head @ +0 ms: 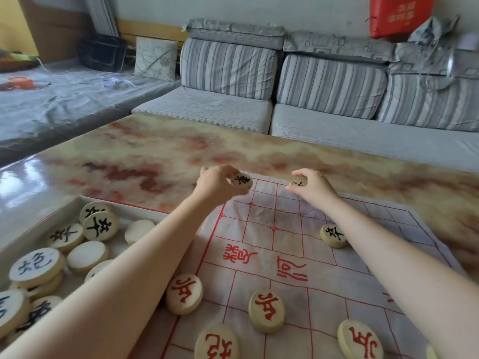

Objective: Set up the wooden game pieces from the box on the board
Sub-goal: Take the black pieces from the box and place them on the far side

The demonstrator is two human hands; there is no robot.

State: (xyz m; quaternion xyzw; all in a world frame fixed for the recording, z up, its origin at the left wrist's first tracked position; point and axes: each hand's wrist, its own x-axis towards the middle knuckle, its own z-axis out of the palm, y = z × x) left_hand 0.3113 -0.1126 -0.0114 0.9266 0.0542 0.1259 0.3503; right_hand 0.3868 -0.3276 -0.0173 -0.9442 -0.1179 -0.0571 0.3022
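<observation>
A thin white board sheet (290,244) with red grid lines lies on the marble table. My left hand (217,183) pinches a round wooden piece with a black character (242,180) over the board's far left corner. My right hand (312,189) pinches another black-marked piece (298,182) over the far edge, a little to the right. One black-marked piece (333,235) stands on the board under my right forearm. Several red-marked pieces (266,310) sit on the near rows. The open box (46,224) at the left holds several more pieces (101,225).
The glossy marble table (155,156) stretches beyond the board. A grey striped sofa (285,99) stands behind it, and a covered bed (64,99) is at the left. A red bag (399,15) rests on the sofa back.
</observation>
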